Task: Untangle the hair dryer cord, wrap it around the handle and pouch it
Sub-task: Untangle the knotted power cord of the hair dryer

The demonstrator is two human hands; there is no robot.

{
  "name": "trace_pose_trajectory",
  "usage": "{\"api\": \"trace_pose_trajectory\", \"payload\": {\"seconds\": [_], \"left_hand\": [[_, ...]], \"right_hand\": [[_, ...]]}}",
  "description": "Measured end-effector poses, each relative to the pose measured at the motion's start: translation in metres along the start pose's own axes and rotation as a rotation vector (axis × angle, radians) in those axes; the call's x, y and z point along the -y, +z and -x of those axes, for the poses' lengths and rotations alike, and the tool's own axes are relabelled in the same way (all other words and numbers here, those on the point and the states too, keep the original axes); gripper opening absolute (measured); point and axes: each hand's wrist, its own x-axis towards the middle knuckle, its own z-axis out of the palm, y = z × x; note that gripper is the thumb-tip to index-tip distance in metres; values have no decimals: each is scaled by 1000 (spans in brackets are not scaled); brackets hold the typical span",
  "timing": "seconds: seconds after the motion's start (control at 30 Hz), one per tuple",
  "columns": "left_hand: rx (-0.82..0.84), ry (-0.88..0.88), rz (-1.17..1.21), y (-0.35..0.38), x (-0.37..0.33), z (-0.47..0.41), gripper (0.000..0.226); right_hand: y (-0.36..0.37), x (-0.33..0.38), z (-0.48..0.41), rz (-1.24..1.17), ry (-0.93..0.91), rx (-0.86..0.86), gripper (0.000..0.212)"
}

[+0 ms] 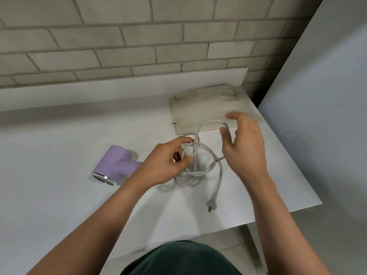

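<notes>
Bare room: brick wall (139, 36), white table (59, 195)

Lilac hair dryer (117, 164) lying flat, white cord (206, 155) knotted, beige pouch (210, 110) behind

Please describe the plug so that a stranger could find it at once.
Look at the white table, near its front right part. Below the tangled cord, between the two forearms, lies the plug, the cord's loose grey end with metal pins.

Both forearms are bare, no sleeves showing, above a dark green garment (184, 259).
</notes>
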Motion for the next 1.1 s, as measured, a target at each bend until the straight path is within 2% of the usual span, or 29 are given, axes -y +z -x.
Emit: {"api": "trace_pose_trajectory", "payload": {"seconds": [0.03,0.1,0.17,0.2,0.3,0.37,0.47,0.6,0.73,0.83,1.0,1.1], "left_hand": [[-7,5,-29,2,1,0,37],[-27,16,-68,3,4,0,35],[-41,23,-84,3,7,1,31],[-45,20,-88,3,8,2,28],[-28,-4,-72,3,12,6,20],[-21,-20,-34,2,15,8,6],[33,-17,10,-1,17,9,18],[33,-20,0,-4,18,7,16],[-1,37,-115,2,27,4,19],[-29,22,-100,2,30,4,16],[-158,-16,62,0,26,2,19],[-154,-47,85,0,24,3,29]], "right_hand": [[-1,3,1,76,-160,-23,41],[-2,14,2,131,-451,79,62],[2,20,3,267,-603,230,57],[5,21,2,350,-611,284,50],[5,23,-5,502,-465,417,20],[2,22,-8,437,-404,451,23],[-2,19,-6,213,-393,301,18],[2,16,-2,-29,-365,142,11],[-6,27,0,-274,-382,-51,4],[-16,31,0,-411,-350,-93,4],[-14,20,-3,-584,-32,-156,3],[-13,5,-9,-524,103,-167,5]]}}
